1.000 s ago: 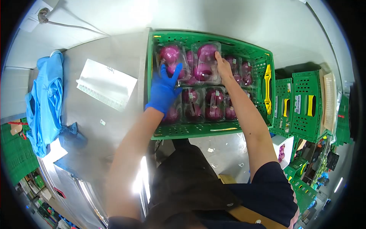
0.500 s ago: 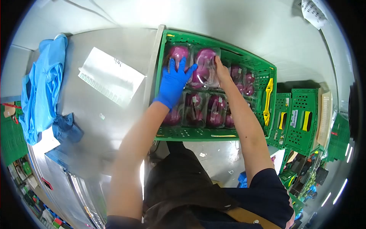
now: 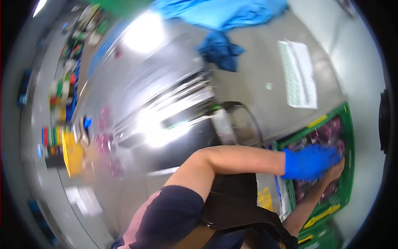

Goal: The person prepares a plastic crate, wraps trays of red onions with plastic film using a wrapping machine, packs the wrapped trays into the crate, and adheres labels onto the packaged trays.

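My left hand [image 3: 311,162], in a blue glove, lies over the green crate [image 3: 350,166] at the right, its fingers stretched out and blurred. Below it are clear plastic packs of round purple produce [image 3: 331,129]. My bare right hand [image 3: 335,171] is beside the gloved fingertips, over packs near the crate's far side. Its fingers are partly hidden, so I cannot make out whether it grips a pack.
A metal table [image 3: 257,108] adjoins the crate, with a white paper sheet [image 3: 299,74] and blue plastic garments [image 3: 224,14] on it. More blurred purple packs [image 3: 103,141] lie at the left, near a yellow container [image 3: 72,153]. Another green crate [image 3: 323,236] stands lower right.
My view has swung left, so the crate now appears at the right edge and more of the table shows. Both hands stay over the crate and are closer together.
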A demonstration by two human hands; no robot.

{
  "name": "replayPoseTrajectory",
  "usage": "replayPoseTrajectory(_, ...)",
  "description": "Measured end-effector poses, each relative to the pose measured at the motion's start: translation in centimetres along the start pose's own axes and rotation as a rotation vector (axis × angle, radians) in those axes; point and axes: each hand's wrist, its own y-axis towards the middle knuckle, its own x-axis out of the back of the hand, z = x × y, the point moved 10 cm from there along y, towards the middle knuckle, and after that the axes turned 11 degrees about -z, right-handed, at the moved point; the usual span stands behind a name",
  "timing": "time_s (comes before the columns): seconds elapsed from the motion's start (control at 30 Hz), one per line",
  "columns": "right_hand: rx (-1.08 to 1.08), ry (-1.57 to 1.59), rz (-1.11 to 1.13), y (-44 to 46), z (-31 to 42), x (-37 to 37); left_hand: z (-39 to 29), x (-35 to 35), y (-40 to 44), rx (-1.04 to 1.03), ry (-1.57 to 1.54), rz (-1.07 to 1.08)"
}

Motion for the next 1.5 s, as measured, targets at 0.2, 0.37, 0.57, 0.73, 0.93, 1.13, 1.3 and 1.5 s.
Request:
replayPoseTrajectory(0.2,-0.378,0.956,0.134,-7.4,17.4,2.5,-7.0,34.2,-21.0,0.108,0.172,-0.903)
replayPoseTrajectory(0.37,0.021,1.14,0.495,-16.3,37.7,5.9,-7.0,51.3,-59.3,0.371,0.386,-1.865)
replayPoseTrajectory(0.57,0.389,1.275,0.852,-32.9,54.1,15.7,12.1,52.6,-82.4,1.033,-0.339,-1.857)
replayPoseTrajectory(0.73,1.055,1.155,1.016,-45.5,62.8,23.3,17.8,52.0,-75.3,1.192,-0.645,-1.791)
replayPoseTrajectory(0.93,1.299,1.11,1.12,-52.8,65.4,25.9,20.5,51.8,-75.8,0.948,-0.817,-1.867)
replayPoseTrajectory(1.13,1.47,1.098,1.251,-58.2,66.2,27.2,20.9,53.7,-78.3,1.004,-0.374,-1.95)
replayPoseTrajectory(1.3,1.362,1.02,1.441,-61.3,67.7,26.3,19.1,48.4,-83.6,1.307,0.549,-1.406)
replayPoseTrajectory(1.5,1.442,1.087,1.157,-69.1,72.3,27.2,0.4,41.2,-87.3,1.252,0.58,-1.582)
